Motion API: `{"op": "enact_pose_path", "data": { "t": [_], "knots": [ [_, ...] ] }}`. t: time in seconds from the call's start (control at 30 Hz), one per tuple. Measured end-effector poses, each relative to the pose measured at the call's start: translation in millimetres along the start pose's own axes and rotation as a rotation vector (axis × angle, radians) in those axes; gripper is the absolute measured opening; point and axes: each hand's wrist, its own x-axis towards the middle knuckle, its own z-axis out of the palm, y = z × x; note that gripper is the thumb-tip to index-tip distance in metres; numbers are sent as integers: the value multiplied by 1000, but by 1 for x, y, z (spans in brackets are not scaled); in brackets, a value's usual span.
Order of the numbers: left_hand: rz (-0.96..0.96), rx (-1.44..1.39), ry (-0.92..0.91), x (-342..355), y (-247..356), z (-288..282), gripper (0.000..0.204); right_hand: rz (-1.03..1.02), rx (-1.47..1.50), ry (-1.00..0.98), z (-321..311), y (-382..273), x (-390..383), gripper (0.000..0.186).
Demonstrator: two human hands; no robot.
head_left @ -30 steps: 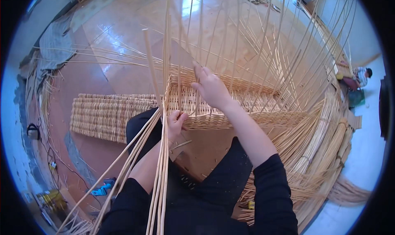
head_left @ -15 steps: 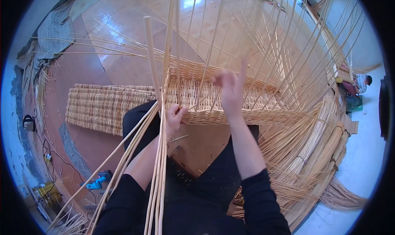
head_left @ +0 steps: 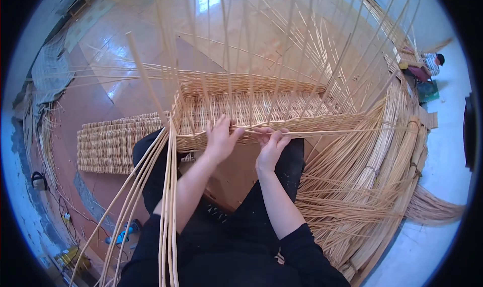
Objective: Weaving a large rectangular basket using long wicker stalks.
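A long, partly woven wicker basket (head_left: pixel 307 123) lies across my lap, with thin upright rods rising from its sides. My left hand (head_left: pixel 220 138) rests at its near wall, fingers spread over the rim and thumb reaching rightward. Just right of it, my right hand (head_left: pixel 270 151) pinches a thin willow rod (head_left: pixel 322 133) between thumb and fingers. That rod runs along the near rim and out to the right. At the basket's left corner stands a thicker stake (head_left: pixel 143 75), and several long rods (head_left: pixel 168 211) trail from there toward me past my left forearm.
A woven wicker panel (head_left: pixel 118 143) lies to the left. Bundles of willow rods (head_left: pixel 372 186) cover the floor at right. A blue power tool (head_left: pixel 121 235) sits lower left. Far right, a person in a striped top (head_left: pixel 431 63) is near the wall.
My right hand has come down from above the basket to the near rim and now grips a rod. My left hand has left the left corner and shifted right along the wall.
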Motion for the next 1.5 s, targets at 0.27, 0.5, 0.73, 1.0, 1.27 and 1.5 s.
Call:
{"op": "enact_pose_path", "data": {
  "t": [0.27,0.5,0.73,1.0,1.27,1.5],
  "knots": [
    [-122,-50,-31,10,-2,0,30,-381,-760,-550,8,-67,59,48],
    [-121,76,161,10,-15,9,35,-592,-753,-517,116,-76,84,50],
    [-358,-63,-59,28,-18,-10,41,-270,-153,66,-15,-24,47,18],
    [-445,47,-113,45,-11,-23,62,-151,-59,116,-22,-17,43,17],
    [119,-452,39,20,21,-1,26,26,-35,-4,-28,-37,36,15],
    [-127,-198,-218,38,47,20,27,-140,-192,-193,-59,-82,70,21]
  ]
}}
